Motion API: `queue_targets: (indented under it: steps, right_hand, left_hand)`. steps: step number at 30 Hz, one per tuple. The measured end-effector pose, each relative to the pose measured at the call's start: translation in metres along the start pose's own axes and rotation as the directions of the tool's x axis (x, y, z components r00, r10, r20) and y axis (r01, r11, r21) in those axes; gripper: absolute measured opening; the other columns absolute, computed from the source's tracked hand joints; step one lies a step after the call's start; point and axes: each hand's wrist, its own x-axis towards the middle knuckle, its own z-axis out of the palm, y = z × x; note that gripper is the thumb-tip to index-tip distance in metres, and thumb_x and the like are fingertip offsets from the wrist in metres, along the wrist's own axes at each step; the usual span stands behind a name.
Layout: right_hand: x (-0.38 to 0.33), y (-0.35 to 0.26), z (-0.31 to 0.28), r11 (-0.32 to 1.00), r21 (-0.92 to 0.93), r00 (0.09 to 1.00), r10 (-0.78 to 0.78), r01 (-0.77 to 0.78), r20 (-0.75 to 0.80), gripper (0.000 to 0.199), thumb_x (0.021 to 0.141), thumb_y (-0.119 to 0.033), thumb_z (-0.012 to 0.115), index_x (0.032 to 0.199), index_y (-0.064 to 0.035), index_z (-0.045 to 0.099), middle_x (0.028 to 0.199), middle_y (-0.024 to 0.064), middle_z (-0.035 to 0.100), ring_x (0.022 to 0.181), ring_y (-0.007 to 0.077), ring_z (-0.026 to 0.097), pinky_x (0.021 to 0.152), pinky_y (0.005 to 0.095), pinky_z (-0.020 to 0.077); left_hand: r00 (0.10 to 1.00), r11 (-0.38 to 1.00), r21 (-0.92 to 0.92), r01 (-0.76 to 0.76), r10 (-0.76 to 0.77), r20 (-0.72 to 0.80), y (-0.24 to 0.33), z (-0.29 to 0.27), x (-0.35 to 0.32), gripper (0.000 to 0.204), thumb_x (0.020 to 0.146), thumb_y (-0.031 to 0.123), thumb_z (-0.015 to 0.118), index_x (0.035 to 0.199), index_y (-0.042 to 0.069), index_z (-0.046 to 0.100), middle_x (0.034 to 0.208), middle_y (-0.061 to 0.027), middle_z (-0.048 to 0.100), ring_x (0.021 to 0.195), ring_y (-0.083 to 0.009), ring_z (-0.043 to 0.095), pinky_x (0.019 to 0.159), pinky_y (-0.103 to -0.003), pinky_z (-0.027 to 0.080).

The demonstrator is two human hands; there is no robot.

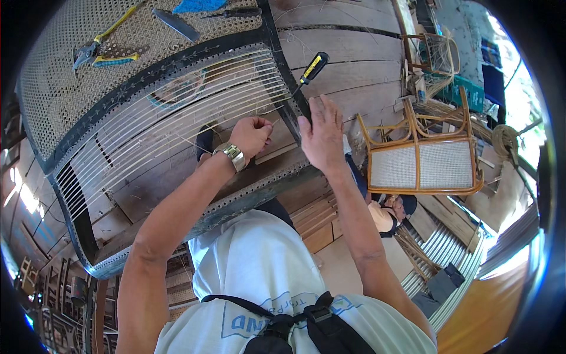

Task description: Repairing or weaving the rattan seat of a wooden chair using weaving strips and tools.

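A dark wooden seat frame (283,88) with rows of small holes lies across my lap. Pale cane strands (177,115) run lengthwise over its opening, roughly parallel. My left hand (252,137), with a metal watch at the wrist, is over the opening near its right end. Its fingers are pinched together, and what they hold is too small to make out. On the frame's right rail rests my right hand (323,133), fingers stretched out and thumb apart. Just beyond it, a yellow-and-black screwdriver (313,68) stands tilted, its tip at the rail.
Woven cane mesh (171,44) spans the frame's far part. On it lie yellow-handled pliers (88,53), a knife blade (175,25), a dark tool (233,13) and blue cloth (199,5). A wooden chair (418,164) stands right. Another person (389,215) sits beside it.
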Motion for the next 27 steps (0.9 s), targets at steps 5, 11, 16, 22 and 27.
queue_targets:
  steps: [5,11,16,22,27]
  right_hand:
    - [0.008,0.004,-0.01,0.951,0.165,0.959,-0.275,0.261,0.064,0.047,0.089,-0.019,0.067,0.132,-0.0045,0.053,0.128,0.019,0.054,0.121,0.0369,0.049,0.104,0.0475,0.0381]
    - [-0.01,0.02,0.005,0.872,0.338,0.931,0.362,-0.355,0.045,0.037,0.098,-0.023,0.059,0.127,-0.0002,0.056,0.117,0.0211,0.061,0.108,0.0377,0.059,0.093,0.0438,0.0473]
    - [-0.017,0.018,0.017,0.906,0.242,0.933,0.361,-0.348,-0.006,0.042,0.102,-0.033,0.05,0.125,0.0022,0.057,0.102,0.0226,0.068,0.093,0.0368,0.066,0.086,0.0422,0.0511]
    - [-0.013,0.018,0.013,0.87,0.277,0.911,0.41,-0.407,0.05,0.042,0.103,-0.033,0.05,0.122,0.0024,0.059,0.101,0.023,0.068,0.094,0.0371,0.066,0.085,0.0419,0.0511]
    - [-0.012,0.018,0.014,0.846,0.286,0.892,0.444,-0.45,0.09,0.04,0.103,-0.033,0.049,0.118,0.0027,0.061,0.102,0.0234,0.067,0.096,0.0388,0.065,0.086,0.0427,0.0504]
  left_hand:
    - [0.999,0.996,0.084,0.04,-0.038,-0.025,-0.01,-0.006,0.027,0.016,0.096,0.021,0.065,0.104,0.007,0.065,0.084,0.0008,0.063,0.067,-0.0068,0.057,0.055,-0.021,0.047]
    - [0.996,0.997,-0.063,-0.041,0.046,0.072,-0.017,0.001,0.042,0.018,0.095,0.022,0.065,0.107,0.008,0.064,0.085,0.0027,0.061,0.071,-0.0073,0.054,0.06,-0.023,0.045]
    - [0.993,0.995,-0.051,-0.085,0.089,0.083,-0.016,0.002,0.053,0.018,0.094,0.02,0.065,0.108,0.01,0.066,0.087,0.0047,0.061,0.073,-0.0069,0.053,0.064,-0.023,0.043]
    - [0.989,0.99,-0.112,-0.085,0.097,0.114,-0.016,0.008,0.057,0.018,0.095,0.023,0.065,0.108,0.011,0.068,0.088,0.0055,0.062,0.075,-0.0079,0.054,0.068,-0.024,0.043]
    - [0.985,0.985,-0.121,-0.123,0.135,0.103,-0.011,0.012,0.055,0.02,0.096,0.024,0.064,0.11,0.011,0.068,0.088,0.0054,0.062,0.075,-0.0087,0.054,0.068,-0.026,0.043]
